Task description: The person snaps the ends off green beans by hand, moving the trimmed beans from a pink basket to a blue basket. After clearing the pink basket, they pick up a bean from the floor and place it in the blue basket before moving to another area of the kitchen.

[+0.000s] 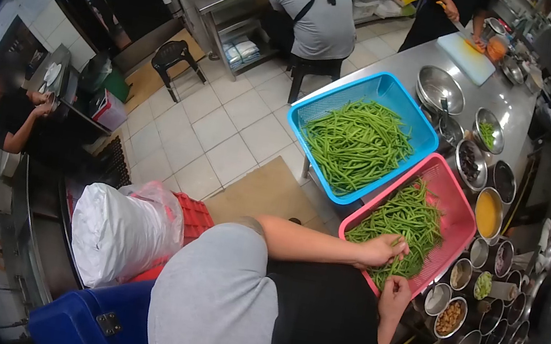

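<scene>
I look down on a steel desk [516,109] in a tiled kitchen. On it, a blue basket [321,111] full of green beans [356,141] sits just beside a pink basket [459,215], also holding beans. My left hand [382,250] curls into the pink basket's beans; my right hand [395,292] pinches one bean at its near rim. Small metal bowls [461,273] of ingredients stand alongside.

baskets of green beans – 2: blue basket [314,110], pink basket [460,212] | stools – 2 [176,59]
</scene>
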The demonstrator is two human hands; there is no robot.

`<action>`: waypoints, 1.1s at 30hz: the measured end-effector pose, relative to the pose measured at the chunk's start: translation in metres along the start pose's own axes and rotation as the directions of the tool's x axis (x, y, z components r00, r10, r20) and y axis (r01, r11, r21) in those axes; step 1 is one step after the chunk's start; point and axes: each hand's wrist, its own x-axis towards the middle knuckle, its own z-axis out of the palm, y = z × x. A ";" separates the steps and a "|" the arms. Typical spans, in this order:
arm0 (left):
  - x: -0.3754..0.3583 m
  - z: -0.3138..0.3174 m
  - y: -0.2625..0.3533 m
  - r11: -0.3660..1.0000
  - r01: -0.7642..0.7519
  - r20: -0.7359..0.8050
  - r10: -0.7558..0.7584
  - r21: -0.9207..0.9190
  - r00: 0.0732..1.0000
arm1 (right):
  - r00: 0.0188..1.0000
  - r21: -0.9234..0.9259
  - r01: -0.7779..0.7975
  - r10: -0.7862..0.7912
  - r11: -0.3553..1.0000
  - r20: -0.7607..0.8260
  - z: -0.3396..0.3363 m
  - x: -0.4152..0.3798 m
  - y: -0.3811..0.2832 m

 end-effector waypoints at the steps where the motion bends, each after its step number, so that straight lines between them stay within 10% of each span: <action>1: 0.002 0.001 -0.006 0.999 -0.052 0.024 0.052 0.013 0.998 | 0.997 -0.038 0.006 -0.009 0.999 -0.077 -0.001 0.004 -0.001; 6: -0.012 0.006 0.015 0.997 -0.069 0.121 0.063 0.041 0.991 | 0.922 -0.264 0.023 -0.123 0.964 -0.367 -0.006 0.026 0.020; 9: -0.013 -0.001 0.018 0.999 0.036 0.137 -0.039 0.025 0.990 | 0.914 -0.024 0.064 -0.068 0.998 -0.401 -0.015 0.032 0.017; 13: -0.022 -0.005 0.032 0.946 0.311 0.205 -0.286 -0.098 0.936 | 0.980 0.377 0.121 -0.051 0.918 -0.191 -0.008 0.033 -0.023; 24: -0.026 -0.022 0.044 0.802 0.569 0.365 -0.483 -0.179 0.796 | 0.986 0.439 -0.123 0.058 0.890 0.157 -0.008 0.040 -0.017; 29: -0.007 -0.026 0.042 0.914 0.339 0.314 -0.396 0.222 0.863 | 0.988 0.375 0.030 -0.084 0.927 0.128 -0.012 0.042 -0.021; 33: 0.049 -0.019 0.090 0.521 -0.230 0.531 -0.553 0.822 0.642 | 0.954 0.394 0.194 -0.267 0.898 0.139 -0.014 0.040 -0.019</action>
